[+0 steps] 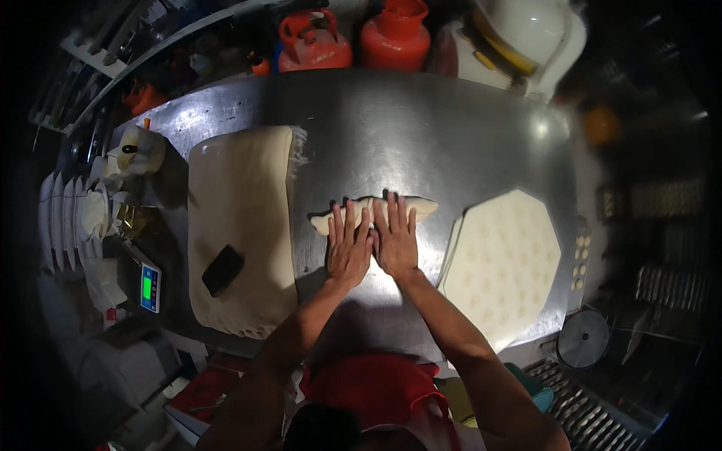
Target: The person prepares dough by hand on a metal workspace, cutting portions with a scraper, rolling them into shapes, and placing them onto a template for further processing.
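A long, pale piece of dough (426,208) with tapered ends lies crosswise on the metal table in front of me. My left hand (349,254) rests palm down on its left part, fingers stretched out. Beside it, with the thumbs close together, my right hand (395,242) lies flat over the dough's middle and right part. The fingers partly hide the roll. Left of my hands lies a large, thick sheet of dough (244,188), with a dark flat rectangular piece (223,270) on it. To the right, a pale octagonal board (502,259) shows rows of faint round spots.
The steel table (361,135) has a digital scale (150,287) at its left edge, near a white container (139,154). Red gas cylinders (395,41) and a large white machine (526,34) stand beyond the far edge. Metal racks (669,284) line the right side.
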Action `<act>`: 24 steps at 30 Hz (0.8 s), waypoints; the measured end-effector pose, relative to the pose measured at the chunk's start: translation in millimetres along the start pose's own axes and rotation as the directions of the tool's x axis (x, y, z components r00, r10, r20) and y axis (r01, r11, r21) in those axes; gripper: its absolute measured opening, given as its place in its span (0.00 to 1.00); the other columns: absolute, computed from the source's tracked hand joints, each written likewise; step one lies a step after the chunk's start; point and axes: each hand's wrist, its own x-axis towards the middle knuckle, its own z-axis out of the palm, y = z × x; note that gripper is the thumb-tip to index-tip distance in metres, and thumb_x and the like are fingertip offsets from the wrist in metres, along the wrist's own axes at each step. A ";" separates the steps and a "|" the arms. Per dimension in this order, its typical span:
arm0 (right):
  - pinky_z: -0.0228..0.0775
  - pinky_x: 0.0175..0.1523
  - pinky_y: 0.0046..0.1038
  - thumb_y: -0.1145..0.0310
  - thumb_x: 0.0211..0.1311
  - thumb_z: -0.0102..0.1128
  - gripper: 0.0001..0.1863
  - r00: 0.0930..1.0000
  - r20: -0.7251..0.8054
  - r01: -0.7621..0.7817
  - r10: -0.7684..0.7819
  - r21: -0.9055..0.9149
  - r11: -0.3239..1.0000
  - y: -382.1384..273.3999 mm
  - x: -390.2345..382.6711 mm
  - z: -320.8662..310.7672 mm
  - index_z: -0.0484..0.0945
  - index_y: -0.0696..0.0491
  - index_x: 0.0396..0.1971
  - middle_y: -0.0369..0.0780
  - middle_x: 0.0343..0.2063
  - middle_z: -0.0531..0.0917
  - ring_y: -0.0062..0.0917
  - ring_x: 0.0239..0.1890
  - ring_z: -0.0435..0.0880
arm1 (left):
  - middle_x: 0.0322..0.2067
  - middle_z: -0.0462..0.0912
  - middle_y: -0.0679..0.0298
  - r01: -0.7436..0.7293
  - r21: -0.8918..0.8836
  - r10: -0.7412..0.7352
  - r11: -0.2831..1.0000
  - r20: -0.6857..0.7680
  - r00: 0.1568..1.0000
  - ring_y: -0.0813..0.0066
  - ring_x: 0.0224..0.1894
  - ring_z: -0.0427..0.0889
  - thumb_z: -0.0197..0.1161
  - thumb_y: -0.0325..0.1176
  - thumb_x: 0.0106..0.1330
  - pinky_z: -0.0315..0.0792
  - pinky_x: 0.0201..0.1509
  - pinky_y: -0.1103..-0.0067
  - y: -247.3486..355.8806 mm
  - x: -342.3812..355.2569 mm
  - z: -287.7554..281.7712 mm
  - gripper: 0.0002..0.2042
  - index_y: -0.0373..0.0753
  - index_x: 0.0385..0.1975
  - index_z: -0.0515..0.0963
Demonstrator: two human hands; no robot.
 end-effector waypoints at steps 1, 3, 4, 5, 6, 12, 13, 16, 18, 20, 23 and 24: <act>0.35 0.86 0.58 0.54 0.79 0.51 0.39 1.000 -0.023 -0.004 0.004 0.011 1.000 7.1 27.6 2.7 0.55 0.49 0.84 0.55 0.83 0.53 0.54 0.85 0.47 | 0.84 0.46 0.44 0.009 0.028 -0.007 1.000 -0.046 0.999 0.39 0.86 0.41 0.55 0.41 0.81 0.38 0.87 0.47 -5.1 25.5 -0.9 0.33 0.40 0.83 0.57; 0.35 0.86 0.58 0.49 0.80 0.47 0.40 1.000 -0.002 -0.007 0.007 -0.080 0.997 28.3 82.9 3.2 0.54 0.49 0.84 0.57 0.83 0.50 0.54 0.86 0.45 | 0.84 0.47 0.45 0.035 0.085 -0.025 0.996 -0.112 0.993 0.39 0.86 0.41 0.53 0.43 0.82 0.38 0.87 0.46 -16.0 83.2 -6.5 0.33 0.42 0.83 0.57; 0.35 0.86 0.58 0.45 0.80 0.45 0.41 0.999 0.001 -0.037 0.037 -0.101 0.994 34.6 111.6 1.4 0.53 0.49 0.85 0.57 0.84 0.49 0.55 0.86 0.45 | 0.84 0.47 0.46 0.054 0.115 -0.038 0.992 -0.139 0.990 0.39 0.86 0.41 0.52 0.44 0.82 0.37 0.87 0.45 -23.6 116.3 -12.1 0.33 0.42 0.83 0.57; 0.34 0.86 0.58 0.42 0.81 0.43 0.42 0.998 -0.005 -0.061 0.061 -0.124 0.990 39.0 141.0 -1.9 0.53 0.50 0.85 0.57 0.84 0.48 0.55 0.86 0.44 | 0.85 0.48 0.47 0.092 0.156 -0.071 0.984 -0.136 0.988 0.40 0.86 0.41 0.50 0.45 0.82 0.36 0.87 0.46 -35.5 148.3 -13.3 0.33 0.42 0.83 0.58; 0.36 0.85 0.60 0.42 0.80 0.43 0.42 0.996 -0.037 -0.085 0.081 -0.119 0.989 42.1 169.7 -5.2 0.55 0.51 0.84 0.58 0.83 0.50 0.57 0.85 0.46 | 0.85 0.48 0.48 0.127 0.194 -0.102 0.973 -0.135 0.986 0.40 0.86 0.41 0.49 0.47 0.83 0.35 0.87 0.47 -47.0 178.1 -13.5 0.32 0.42 0.83 0.58; 0.37 0.84 0.62 0.40 0.80 0.43 0.42 0.987 -0.118 -0.124 0.107 -0.153 0.980 61.2 218.7 -1.0 0.57 0.52 0.83 0.57 0.83 0.53 0.57 0.85 0.46 | 0.84 0.54 0.55 -0.001 0.132 0.021 0.991 -0.145 0.989 0.47 0.87 0.44 0.44 0.45 0.84 0.38 0.88 0.51 -68.4 228.7 -17.2 0.29 0.43 0.81 0.62; 0.37 0.84 0.62 0.41 0.79 0.44 0.42 0.990 -0.107 -0.108 0.091 -0.166 0.980 57.4 201.4 2.9 0.59 0.52 0.82 0.57 0.82 0.54 0.55 0.85 0.46 | 0.84 0.55 0.58 -0.095 0.128 0.101 0.987 -0.048 0.994 0.48 0.87 0.43 0.44 0.46 0.84 0.38 0.88 0.51 -65.9 216.0 -18.1 0.29 0.44 0.81 0.63; 0.38 0.85 0.57 0.42 0.79 0.47 0.40 0.991 -0.109 -0.089 0.077 -0.114 0.989 44.7 148.7 -0.7 0.65 0.56 0.79 0.56 0.81 0.58 0.51 0.85 0.50 | 0.83 0.58 0.63 -0.078 0.084 0.079 0.993 -0.010 0.997 0.49 0.86 0.46 0.44 0.45 0.85 0.37 0.88 0.51 -57.2 160.0 -24.3 0.28 0.46 0.81 0.64; 0.41 0.85 0.54 0.42 0.78 0.50 0.43 0.988 -0.142 -0.071 0.061 -0.063 0.996 38.3 107.7 -6.9 0.62 0.59 0.79 0.55 0.81 0.59 0.51 0.84 0.53 | 0.83 0.58 0.62 -0.081 0.072 0.078 0.994 0.032 0.996 0.49 0.86 0.48 0.45 0.45 0.84 0.38 0.88 0.50 -41.3 123.1 -36.0 0.28 0.45 0.80 0.65; 0.42 0.84 0.54 0.43 0.76 0.54 0.46 0.985 -0.165 -0.045 0.039 -0.035 0.998 31.2 63.8 -3.6 0.57 0.62 0.80 0.55 0.80 0.60 0.50 0.84 0.54 | 0.83 0.58 0.57 -0.049 0.057 0.046 0.997 0.048 0.998 0.47 0.86 0.47 0.48 0.39 0.82 0.39 0.88 0.51 -26.9 86.1 -36.0 0.29 0.39 0.81 0.62; 0.41 0.85 0.53 0.55 0.75 0.55 0.41 0.995 -0.071 -0.067 0.073 0.085 0.994 6.0 16.5 -16.5 0.57 0.61 0.80 0.53 0.79 0.62 0.48 0.84 0.53 | 0.83 0.55 0.51 -0.057 0.185 0.053 0.981 0.029 0.998 0.45 0.86 0.45 0.51 0.34 0.78 0.39 0.88 0.51 -7.8 30.5 -22.5 0.32 0.34 0.82 0.58; 0.40 0.85 0.54 0.59 0.73 0.54 0.40 0.995 -0.052 -0.076 0.082 0.106 0.991 4.7 -0.2 -23.6 0.57 0.60 0.80 0.53 0.79 0.62 0.48 0.84 0.53 | 0.83 0.54 0.49 -0.140 0.095 0.138 0.986 0.028 0.990 0.44 0.86 0.44 0.52 0.32 0.77 0.39 0.88 0.52 2.2 12.1 -19.4 0.34 0.32 0.82 0.56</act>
